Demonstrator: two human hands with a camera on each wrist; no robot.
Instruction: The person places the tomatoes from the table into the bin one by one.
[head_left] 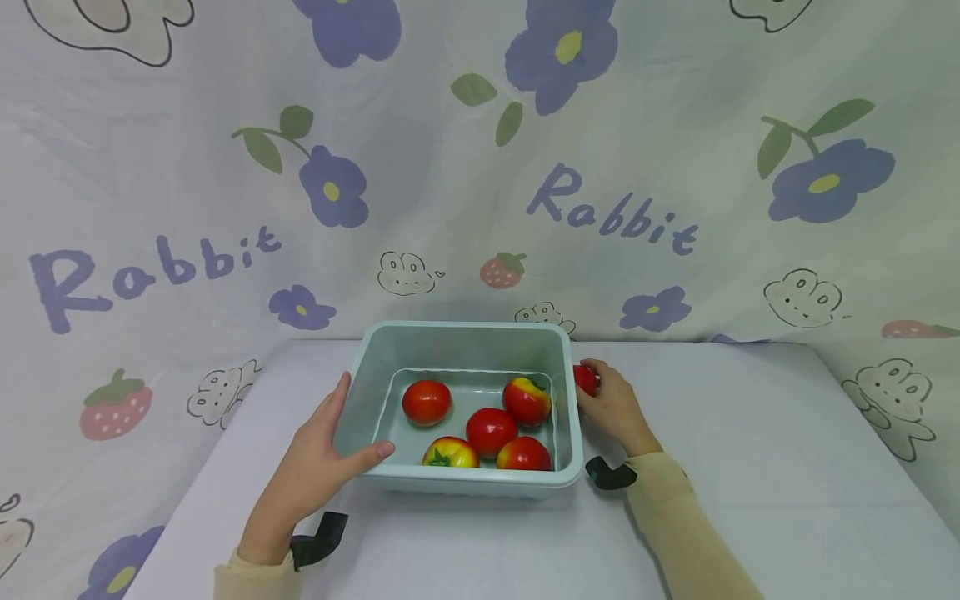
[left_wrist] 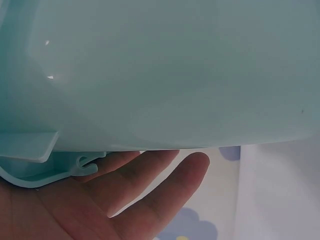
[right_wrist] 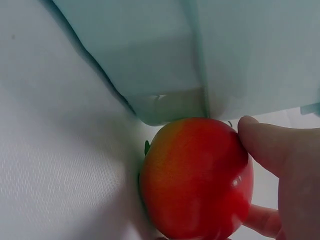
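A pale green plastic bin (head_left: 465, 480) stands on the table, with several red and red-yellow tomatoes (head_left: 491, 432) inside. My left hand (head_left: 311, 467) rests at the bin's front left corner. Its thumb lies over the rim, while its fairly straight fingers (left_wrist: 170, 185) run along the outside of the left wall. Beyond the bin's right wall, my right hand (head_left: 617, 412) holds a tomato (right_wrist: 197, 180) between thumb and fingers. That tomato is close against the outside of the bin, and a bit of green calyx shows on it. The bin hides part of it in the head view.
The bin sits on a white-covered table (head_left: 750, 467). Behind it hangs a pale curtain (head_left: 450, 200) printed with flowers, rabbits and lettering. Black straps (head_left: 318, 540) circle both wrists.
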